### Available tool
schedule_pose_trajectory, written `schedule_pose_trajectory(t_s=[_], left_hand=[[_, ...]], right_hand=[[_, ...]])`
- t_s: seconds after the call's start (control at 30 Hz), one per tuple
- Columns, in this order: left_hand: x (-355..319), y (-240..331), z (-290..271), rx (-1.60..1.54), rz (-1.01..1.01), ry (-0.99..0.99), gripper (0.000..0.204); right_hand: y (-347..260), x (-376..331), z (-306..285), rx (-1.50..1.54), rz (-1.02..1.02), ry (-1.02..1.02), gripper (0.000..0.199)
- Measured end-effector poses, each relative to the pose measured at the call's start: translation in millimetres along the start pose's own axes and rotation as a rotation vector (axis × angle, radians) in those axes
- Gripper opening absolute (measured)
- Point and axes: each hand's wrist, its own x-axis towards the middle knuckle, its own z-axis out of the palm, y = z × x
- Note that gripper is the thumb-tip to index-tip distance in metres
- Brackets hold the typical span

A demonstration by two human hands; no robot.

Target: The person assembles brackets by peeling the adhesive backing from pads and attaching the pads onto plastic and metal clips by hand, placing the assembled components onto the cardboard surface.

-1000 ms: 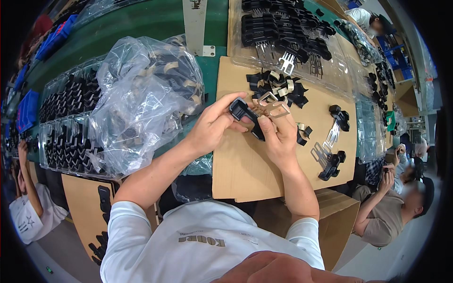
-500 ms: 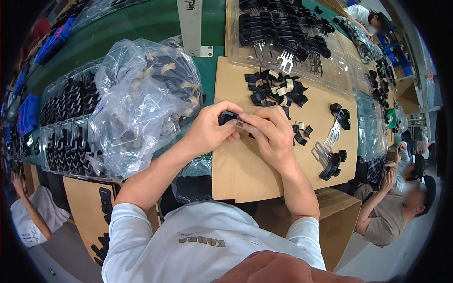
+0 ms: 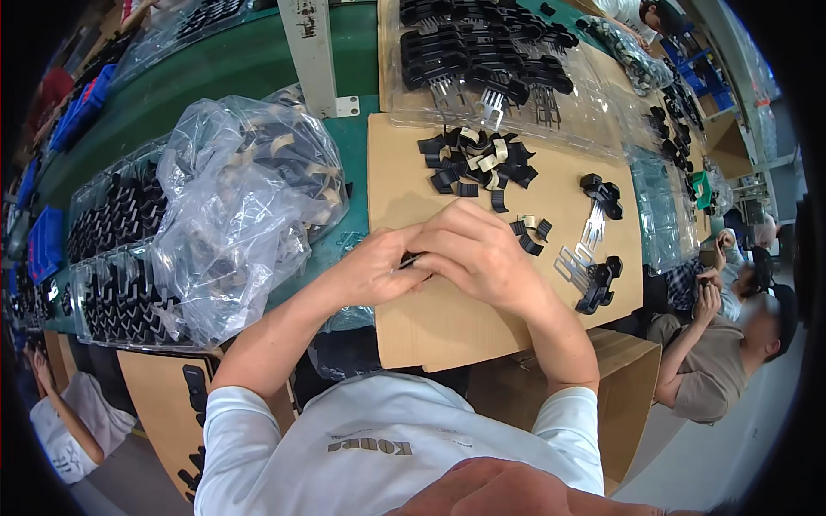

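Note:
Close together over the cardboard sheet (image 3: 430, 340), my left hand (image 3: 377, 268) and my right hand (image 3: 482, 258) are closed around a small black plastic part (image 3: 406, 258). Most of it is hidden by my fingers, the right ones curling over it from above. Beyond them lies a heap of curved black pieces (image 3: 446, 178), some with tan faces. A few more curved pieces (image 3: 531, 245) sit beside my right hand. Farther right are two black clips with metal prongs, one upper (image 3: 602, 196) and one lower (image 3: 600, 285).
A clear tray (image 3: 602, 129) at the back holds rows of pronged black clips. To the left, a clear plastic bag (image 3: 232, 215) of curved pieces rests against trays of black parts (image 3: 120, 271). A metal post (image 3: 310, 60) rises behind. Co-workers sit at both sides.
My right hand has turned and curled over the part, which now shows less between my fingers. The view has shifted, so the table things appear farther left.

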Motion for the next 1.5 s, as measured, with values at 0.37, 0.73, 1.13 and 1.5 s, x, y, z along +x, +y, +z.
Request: schedule_pose_trajectory(t_s=[0.37,0.73,1.13,1.5], left_hand=[[5,-2,1,-0.655,-0.374,0.366,0.022],[5,-4,-2,-0.708,-0.344,0.454,0.023],[6,-7,-3,-0.824,-0.370,0.475,0.016],[4,-7,0,-0.699,-0.306,0.463,0.021]], right_hand=[[76,1,-25,-0.664,0.559,0.178,0.019],[56,-7,-24,-0.306,0.590,0.313,0.019],[24,-2,34,-0.049,0.380,0.405,0.016],[29,-7,47,-0.007,0.193,0.409,0.021]])
